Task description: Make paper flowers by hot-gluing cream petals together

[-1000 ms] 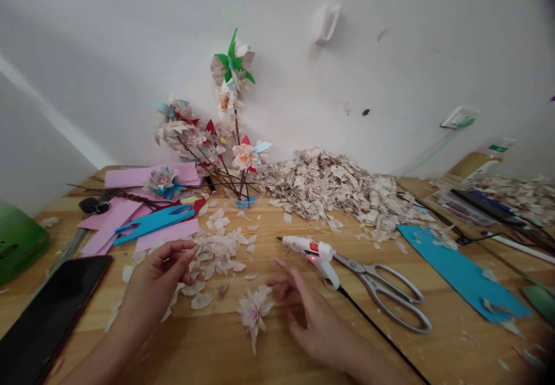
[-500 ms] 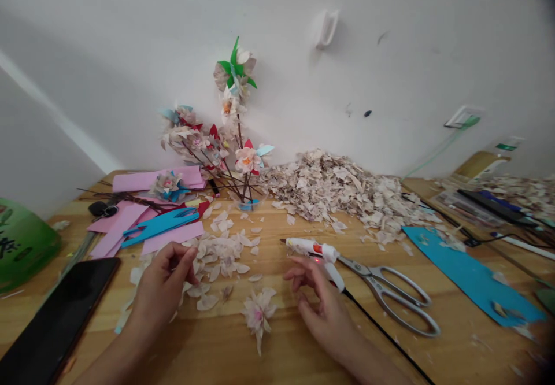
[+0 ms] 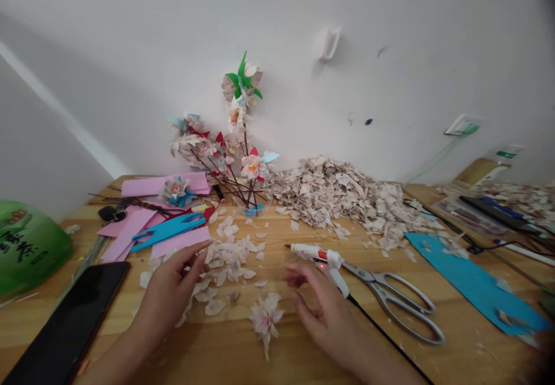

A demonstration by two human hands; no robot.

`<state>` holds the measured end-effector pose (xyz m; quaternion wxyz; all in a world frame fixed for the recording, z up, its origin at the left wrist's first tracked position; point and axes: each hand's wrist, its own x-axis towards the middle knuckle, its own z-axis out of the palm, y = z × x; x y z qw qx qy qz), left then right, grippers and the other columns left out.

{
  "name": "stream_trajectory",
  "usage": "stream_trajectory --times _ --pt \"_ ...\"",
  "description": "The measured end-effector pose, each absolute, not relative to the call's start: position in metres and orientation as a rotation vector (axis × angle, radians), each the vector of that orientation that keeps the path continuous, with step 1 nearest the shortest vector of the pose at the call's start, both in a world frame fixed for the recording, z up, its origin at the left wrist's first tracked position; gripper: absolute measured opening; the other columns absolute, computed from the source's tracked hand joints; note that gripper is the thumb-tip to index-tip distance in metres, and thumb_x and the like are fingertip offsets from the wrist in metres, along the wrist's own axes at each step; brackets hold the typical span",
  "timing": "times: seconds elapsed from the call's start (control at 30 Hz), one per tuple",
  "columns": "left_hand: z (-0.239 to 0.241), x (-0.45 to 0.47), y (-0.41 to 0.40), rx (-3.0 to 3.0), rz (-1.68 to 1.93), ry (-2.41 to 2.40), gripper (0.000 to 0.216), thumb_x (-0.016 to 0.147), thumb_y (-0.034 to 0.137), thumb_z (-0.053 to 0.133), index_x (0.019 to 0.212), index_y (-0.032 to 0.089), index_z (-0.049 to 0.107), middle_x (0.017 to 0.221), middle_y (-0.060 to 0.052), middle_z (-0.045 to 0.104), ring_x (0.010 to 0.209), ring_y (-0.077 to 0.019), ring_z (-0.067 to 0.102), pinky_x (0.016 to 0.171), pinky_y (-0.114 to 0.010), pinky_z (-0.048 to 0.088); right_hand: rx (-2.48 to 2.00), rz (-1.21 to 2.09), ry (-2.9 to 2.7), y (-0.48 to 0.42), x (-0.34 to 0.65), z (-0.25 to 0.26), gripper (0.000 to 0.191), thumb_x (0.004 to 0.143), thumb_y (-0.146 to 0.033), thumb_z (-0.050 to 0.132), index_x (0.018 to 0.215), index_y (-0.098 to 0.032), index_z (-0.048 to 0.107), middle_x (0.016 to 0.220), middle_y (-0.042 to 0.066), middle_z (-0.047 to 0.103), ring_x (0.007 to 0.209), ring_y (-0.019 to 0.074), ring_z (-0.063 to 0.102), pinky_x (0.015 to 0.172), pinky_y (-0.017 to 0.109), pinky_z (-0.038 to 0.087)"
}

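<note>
My left hand (image 3: 171, 284) hovers over the left side of loose pale petals (image 3: 232, 258), its fingers loosely stretched and apart, with nothing visible in them. My right hand (image 3: 323, 310) is open too, fingers loosely curved and thumb apart, beside a white glue gun (image 3: 318, 253) with a small red light. Between my hands a petal flower (image 3: 265, 318) with a pinkish centre lies on the wooden table (image 3: 225, 347). Grey-handled scissors (image 3: 390, 295) lie right of the glue gun, their blades partly hidden behind it.
Flowers on twigs (image 3: 247, 168) stand at the back in a small clear cup. A large heap of dried petals (image 3: 338, 191) rests by the wall. Pink paper (image 3: 180, 240), blue paper (image 3: 470, 284), a phone (image 3: 71, 321) and a green container (image 3: 30, 249) surround the work area. A black cord (image 3: 385, 339) runs toward me.
My left hand's fingertips have gone from pinched together to stretched and apart. My right hand keeps nearly the same pose. The whole view has shifted slightly; the flower still lies between my hands.
</note>
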<state>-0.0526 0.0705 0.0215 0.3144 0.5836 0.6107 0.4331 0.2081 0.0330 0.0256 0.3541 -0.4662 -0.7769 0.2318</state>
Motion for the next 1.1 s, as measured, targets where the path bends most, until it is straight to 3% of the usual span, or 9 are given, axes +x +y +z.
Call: stream_trajectory --times 0.1,0.27,0.47,0.57,0.73,1.0,1.1 --pt "0.016 -0.056 0.07 1.73 1.139 1.626 0.029 0.078 0.042 0.053 0.097 0.025 0.067 0.086 -0.003 0.067 0.074 -0.0198 0.063 0.06 -0.029 0.051 -1.202 0.623 -2.188 0.039 0.195 0.051 0.033 0.08 -0.01 0.052 0.11 -0.021 0.049 0.097 0.006 0.065 0.091 0.0209 0.059 0.081 0.035 0.044" --pt "0.001 -0.061 0.067 1.689 1.247 1.612 0.023 0.076 0.043 0.057 0.081 0.024 0.07 0.076 -0.002 0.066 0.067 -0.0181 0.061 0.055 -0.027 0.051 -1.109 0.662 -2.582 0.055 0.156 0.071 0.035 0.077 -0.012 0.058 0.111 -0.019 0.051 0.099 0.003 0.067 0.098 0.0203 0.056 0.084 0.029 0.043" --pt "-0.006 -0.061 0.061 1.729 1.286 1.614 0.021 0.072 0.042 0.062 0.065 0.023 0.065 0.063 0.001 0.063 0.059 -0.0166 0.058 0.054 -0.026 0.047 -1.155 0.367 -2.859 0.079 0.122 0.057 0.033 0.071 -0.01 0.057 0.104 -0.011 0.052 0.085 0.013 0.068 0.083 0.0274 0.061 0.066 0.032 0.044" --pt "-0.005 -0.061 0.059 1.781 1.328 1.643 0.024 0.074 0.042 0.06 0.06 0.022 0.06 0.057 0.002 0.059 0.055 -0.0155 0.055 0.053 -0.026 0.044 -1.202 0.346 -2.842 0.088 0.128 0.057 0.032 0.068 -0.004 0.055 0.099 -0.012 0.051 0.086 0.013 0.066 0.082 0.0267 0.06 0.064 0.03 0.041" --pt "-0.005 -0.059 0.059 1.932 1.329 1.624 0.026 0.083 0.036 0.048 0.064 0.021 0.058 0.06 0.002 0.056 0.058 -0.0155 0.055 0.056 -0.027 0.042 -1.134 0.393 -2.873 0.093 0.136 0.056 0.028 0.069 -0.004 0.053 0.095 -0.015 0.052 0.087 0.011 0.064 0.082 0.0236 0.058 0.064 0.027 0.039" --pt "-0.004 -0.053 0.051 2.126 1.388 1.532 0.011 0.085 0.02 0.048 0.077 0.022 0.055 0.07 0.001 0.057 0.067 -0.0149 0.055 0.06 -0.025 0.043 -1.115 0.599 -2.79 0.096 0.124 0.038 0.03 0.066 -0.006 0.058 0.094 -0.016 0.053 0.088 0.012 0.066 0.086 0.0273 0.059 0.068 0.032 0.041" --pt "-0.004 -0.053 0.049 2.141 1.411 1.527 0.012 0.085 0.017 0.048 0.076 0.022 0.054 0.07 0.001 0.057 0.067 -0.0148 0.055 0.06 -0.025 0.043 -1.199 0.787 -2.629 0.102 0.13 0.036 0.036 0.069 -0.005 0.054 0.101 -0.02 0.046 0.085 0.005 0.07 0.081 0.0203 0.064 0.065 0.027 0.044"
